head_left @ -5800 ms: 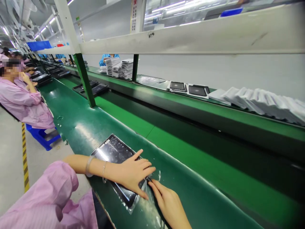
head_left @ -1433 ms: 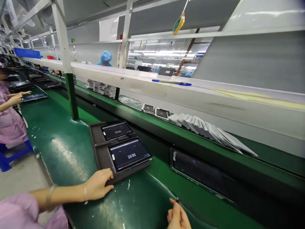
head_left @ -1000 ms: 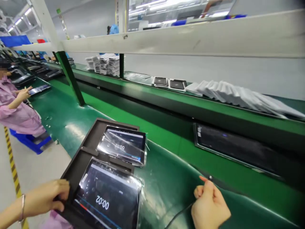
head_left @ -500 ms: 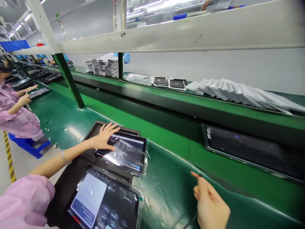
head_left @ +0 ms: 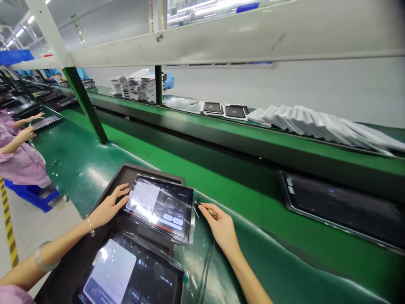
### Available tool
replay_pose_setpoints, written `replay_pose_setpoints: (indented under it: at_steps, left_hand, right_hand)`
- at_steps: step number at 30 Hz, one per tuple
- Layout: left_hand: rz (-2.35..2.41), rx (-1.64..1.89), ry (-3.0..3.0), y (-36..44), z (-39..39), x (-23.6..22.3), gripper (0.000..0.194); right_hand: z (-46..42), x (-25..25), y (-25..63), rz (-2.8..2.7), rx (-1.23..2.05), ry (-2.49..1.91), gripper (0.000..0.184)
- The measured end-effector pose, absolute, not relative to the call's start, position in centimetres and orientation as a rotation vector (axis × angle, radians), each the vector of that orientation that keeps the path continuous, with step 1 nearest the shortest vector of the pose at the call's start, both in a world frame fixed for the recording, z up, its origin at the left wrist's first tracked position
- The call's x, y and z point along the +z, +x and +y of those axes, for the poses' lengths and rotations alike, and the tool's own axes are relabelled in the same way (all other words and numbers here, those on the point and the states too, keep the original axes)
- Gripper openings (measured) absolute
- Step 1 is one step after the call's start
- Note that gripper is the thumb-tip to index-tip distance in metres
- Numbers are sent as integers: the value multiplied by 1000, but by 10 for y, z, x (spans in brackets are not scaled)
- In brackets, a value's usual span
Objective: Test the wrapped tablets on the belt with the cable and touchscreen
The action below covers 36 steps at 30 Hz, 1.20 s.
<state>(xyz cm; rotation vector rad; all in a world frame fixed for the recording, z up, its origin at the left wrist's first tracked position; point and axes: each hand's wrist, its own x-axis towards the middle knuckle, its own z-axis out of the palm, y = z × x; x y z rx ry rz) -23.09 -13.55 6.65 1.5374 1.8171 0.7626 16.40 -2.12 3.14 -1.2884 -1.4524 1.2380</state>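
Observation:
Two lit tablets in clear film lie in a dark tray (head_left: 104, 195) on the green bench. My left hand (head_left: 109, 206) rests on the left edge of the far tablet (head_left: 163, 207), fingers spread. My right hand (head_left: 220, 224) is at that tablet's right edge, fingers pinched on the plug end of a black cable (head_left: 205, 274) that trails down toward me. The near tablet (head_left: 126, 274) shows a white panel on its screen and is untouched.
A long black panel (head_left: 341, 207) lies on the green conveyor to the right. The far ledge holds white sleeves (head_left: 322, 124), two small tablets (head_left: 224, 109) and paper stacks (head_left: 136, 84). A green post (head_left: 85, 105) stands at left. A co-worker's hands (head_left: 27, 126) are at far left.
My left hand slid from the far tablet's screen to its left edge. My right hand carried the cable plug leftward to the tablet's right edge. The far screen changed from a timer to a panel.

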Motion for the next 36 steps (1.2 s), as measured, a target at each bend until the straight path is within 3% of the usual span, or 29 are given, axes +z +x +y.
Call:
replay_pose_setpoints:
  at_steps: [5,14,21,30,33,36]
  left_hand:
    - [1895,813,1530,-206,-126,75,63]
    - [1944,838,1522,-192,-128,75,54]
    - [2017,762,1532,-181,-128,77,61]
    - [2019,737,1606,-181,-127,83,57]
    - [1980,742,1897,-175,-132,82,66]
    - [1871,636,2348,-160,-138,81,61]
  right_hand:
    - [-25,29,166,-1492,1186,-1311,56]
    - [1,67,174,-1811,1160,-1261,29]
    - [-15,43,160,-1650,1105,-1299,47]
    - [0,39,156,-1722,1160,-1205,46]
    - [1,35,171,-1659,1133,-1218,61]
    - [-12,27,193,-1534,1045,-1271,72]
